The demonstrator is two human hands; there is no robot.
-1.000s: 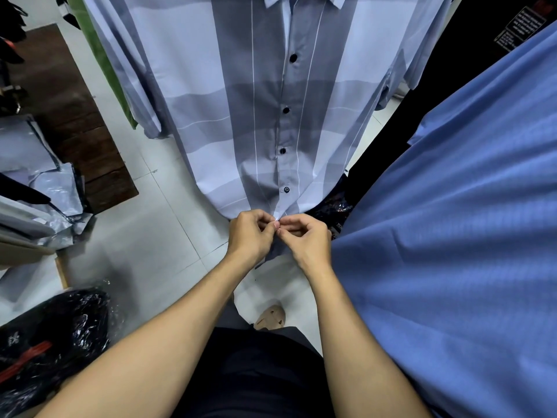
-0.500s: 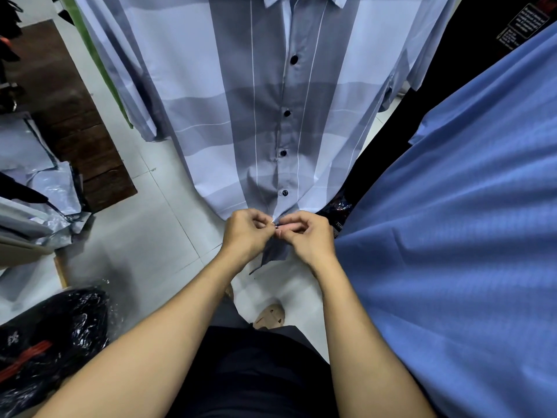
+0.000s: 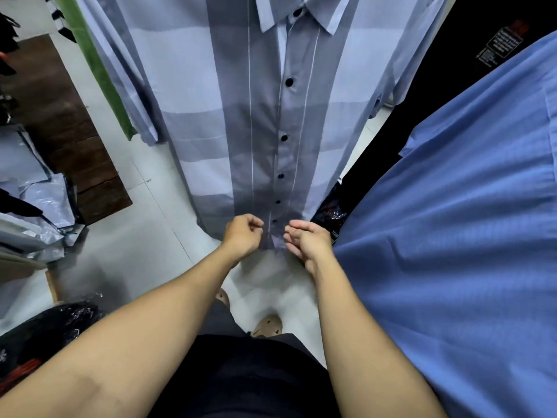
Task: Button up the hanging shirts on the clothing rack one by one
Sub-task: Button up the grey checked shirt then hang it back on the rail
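Note:
A grey and pale blue striped shirt (image 3: 211, 131) hangs straight ahead, its front placket closed by a row of dark buttons (image 3: 281, 176) down to the lowest one (image 3: 274, 221) near the hem. My left hand (image 3: 242, 236) sits just left of the hem with loosely curled fingers and holds nothing. On the other side of the placket, my right hand (image 3: 307, 241) is relaxed, its fingers slightly bent and off the fabric. A strip of the placket shows between the two hands.
A plain blue shirt (image 3: 452, 236) hangs close on my right, with a black garment (image 3: 452, 70) behind it. A green garment (image 3: 96, 70) hangs at the left. Grey plastic bags (image 3: 33, 206), a dark wooden board (image 3: 60, 131) and a black bag (image 3: 45, 333) lie on the tiled floor.
Both hands pinched the placket together at the lowest button; they have now let go and moved apart. The camera view has tilted up, showing the collar.

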